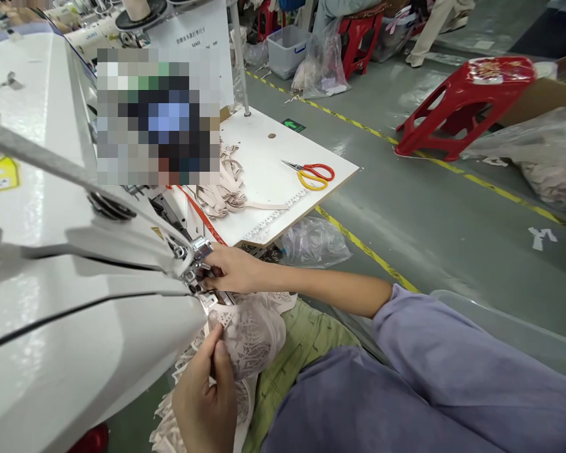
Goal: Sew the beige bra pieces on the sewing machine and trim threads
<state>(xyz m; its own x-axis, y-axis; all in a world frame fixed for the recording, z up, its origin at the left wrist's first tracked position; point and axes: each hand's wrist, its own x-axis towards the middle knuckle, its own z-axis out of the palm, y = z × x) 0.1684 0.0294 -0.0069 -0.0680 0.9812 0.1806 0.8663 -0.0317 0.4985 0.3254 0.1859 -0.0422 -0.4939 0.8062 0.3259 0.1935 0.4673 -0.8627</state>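
Note:
A white sewing machine (42, 207) fills the left of the view, with its metal presser foot area (200, 267) near the middle. Just below the foot hangs a pale pink lace bra cup (255, 333), its edge lying at the machine's bed. My left hand (205, 396) pinches that lace edge between thumb and fingers. Beside the presser foot, my right hand (236, 267) reaches in with curled fingers; the tips are partly hidden by metal parts, and what they hold cannot be made out. More lace pieces (170, 415) hang below, behind my left hand.
Scissors (314, 175) with red and yellow handles lie on the white table (283, 138), near a heap of beige straps (224, 189) and a printed ruler. A red stool (471, 100) and plastic bags (551, 157) stand on the floor at right. Green cloth (297, 352) covers my lap.

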